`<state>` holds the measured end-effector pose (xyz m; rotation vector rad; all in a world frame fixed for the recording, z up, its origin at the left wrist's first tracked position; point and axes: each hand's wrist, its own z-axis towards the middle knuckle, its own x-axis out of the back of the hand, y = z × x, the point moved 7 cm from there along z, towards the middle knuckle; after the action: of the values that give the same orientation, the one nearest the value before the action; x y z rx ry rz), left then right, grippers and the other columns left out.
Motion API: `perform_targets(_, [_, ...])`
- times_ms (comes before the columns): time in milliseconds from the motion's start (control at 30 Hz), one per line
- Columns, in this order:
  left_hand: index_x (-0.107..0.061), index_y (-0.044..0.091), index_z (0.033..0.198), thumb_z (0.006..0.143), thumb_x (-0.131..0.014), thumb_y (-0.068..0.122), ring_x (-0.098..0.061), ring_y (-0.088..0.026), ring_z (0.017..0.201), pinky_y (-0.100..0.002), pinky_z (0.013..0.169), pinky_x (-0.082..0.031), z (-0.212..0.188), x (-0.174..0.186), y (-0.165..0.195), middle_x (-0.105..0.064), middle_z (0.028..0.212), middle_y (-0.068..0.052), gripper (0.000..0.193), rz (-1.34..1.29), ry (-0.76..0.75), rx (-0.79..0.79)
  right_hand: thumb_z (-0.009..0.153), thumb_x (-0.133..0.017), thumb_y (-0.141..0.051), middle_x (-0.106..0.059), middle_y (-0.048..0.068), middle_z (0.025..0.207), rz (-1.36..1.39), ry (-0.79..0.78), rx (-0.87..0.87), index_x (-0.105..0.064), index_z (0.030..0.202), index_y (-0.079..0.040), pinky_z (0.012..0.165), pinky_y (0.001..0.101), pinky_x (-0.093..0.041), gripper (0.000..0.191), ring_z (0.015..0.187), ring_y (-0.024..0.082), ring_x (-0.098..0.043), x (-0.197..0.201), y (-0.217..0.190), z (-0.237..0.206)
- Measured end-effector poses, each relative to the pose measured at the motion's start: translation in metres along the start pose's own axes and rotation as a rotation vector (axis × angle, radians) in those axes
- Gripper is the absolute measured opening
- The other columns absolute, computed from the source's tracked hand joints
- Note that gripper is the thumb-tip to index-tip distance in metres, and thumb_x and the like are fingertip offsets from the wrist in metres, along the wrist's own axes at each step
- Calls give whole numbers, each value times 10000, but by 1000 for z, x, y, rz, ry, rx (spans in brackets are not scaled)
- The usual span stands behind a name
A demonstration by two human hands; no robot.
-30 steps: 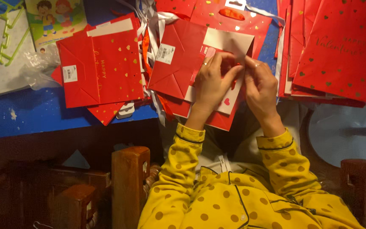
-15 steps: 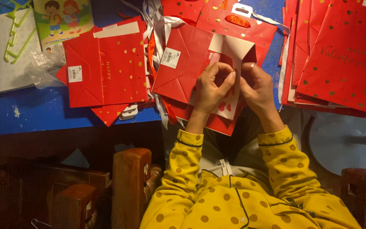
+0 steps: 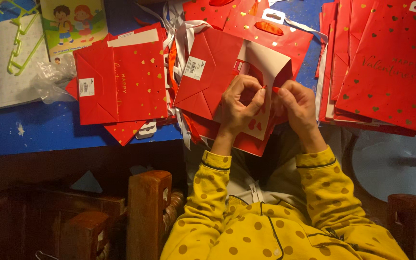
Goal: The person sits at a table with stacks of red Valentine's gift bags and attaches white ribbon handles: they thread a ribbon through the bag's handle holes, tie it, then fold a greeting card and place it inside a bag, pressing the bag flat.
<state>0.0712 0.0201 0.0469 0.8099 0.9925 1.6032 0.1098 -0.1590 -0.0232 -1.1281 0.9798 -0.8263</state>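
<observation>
A children's picture book (image 3: 73, 21), green plastic hangers (image 3: 18, 41) and perhaps a crumpled plastic wrapper (image 3: 54, 79)

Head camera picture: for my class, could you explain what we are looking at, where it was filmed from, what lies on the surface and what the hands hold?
There is no machine here. A person wears a camera on the head, so this one view looks down over yellow dotted sleeves at their own two bare hands. The left hand and right hand meet over a flat folded red paper gift bag, pinching a small red piece between the fingertips; what it is cannot be told. On the blue table lie more red bags: one to the left and a stack on the right. At far left are a children's picture book, an open book and a green plastic hanger.
</observation>
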Motion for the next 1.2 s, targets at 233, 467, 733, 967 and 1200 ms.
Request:
perform_targets(233, [-601,38,977,970,-630,112,-709,-136,920,-286,835,-603,-9,-2,-17,-738,1042,-70,80,-109,-38,120,1066,-726,-64,-679,10,1012,-39,85,113,-647,1130,4,789,207,-506,122,891,43,-609,-7,-20,6])
perform_targets(467, [-552,38,1087,1020,-626,183,-613,-101,818,-273,792,-552,-11,0,-22,-753,1115,-78,175,-235,17,174,1021,-736,-49,-689,-10,876,-38,156,-32,-703,1092,14,590,178,-415,99,714,13,-567,-2,-11,5])
perform_targets(733, [-727,136,1193,1028,-763,231,-741,-135,926,-241,788,-614,-4,-8,-2,-733,1040,-54,193,37,-2,68,1023,-721,-45,-667,-20,878,-80,141,-24,-701,1080,13,557,179,-402,84,682,4,-553,-3,-16,6])
perform_targets(967, [-645,69,1097,1041,-648,213,-700,-126,771,-270,707,-555,-6,-1,-13,-730,884,-32,155,39,78,239,1029,-711,-57,-682,-9,827,-46,144,-78,-682,1050,2,550,181,-411,68,672,10,-573,-9,-19,7])
perform_targets(1200, [-658,73,1207,954,-741,215,-686,-148,869,-287,779,-558,0,-5,6,-701,984,-66,301,81,27,123,1030,-709,-71,-652,-23,791,-16,146,-91,-673,1034,-9,509,179,-340,73,615,-2,-505,-8,-19,7])
